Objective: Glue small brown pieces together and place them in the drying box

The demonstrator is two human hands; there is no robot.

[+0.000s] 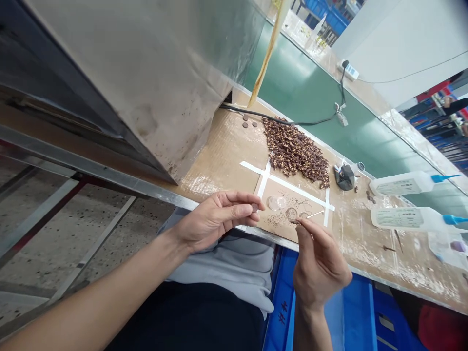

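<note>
My left hand (pixel 219 217) pinches a small round brown disc (pixel 255 207) between thumb and fingers, above the table's near edge. To its right, my right hand (pixel 318 258) is closed in a pinch on a small dark piece (pixel 294 222), too small to make out fully. Just beyond the hands, a clear round dish (pixel 276 202) stands on a tape-marked patch of brown board. A small ring-shaped dish (pixel 291 214) lies near my right fingertips, beside a thin white stick (pixel 315 214). Brown crumbs are scattered around them.
A heap of brown and yellow pieces (pixel 292 146) lies behind the taped patch. Two squeeze bottles (pixel 402 184) with blue tips lie at right, near a dark wrapped bundle (pixel 344 176). A large metal housing (pixel 175 97) stands at left; a black cable (pixel 285 121) crosses behind.
</note>
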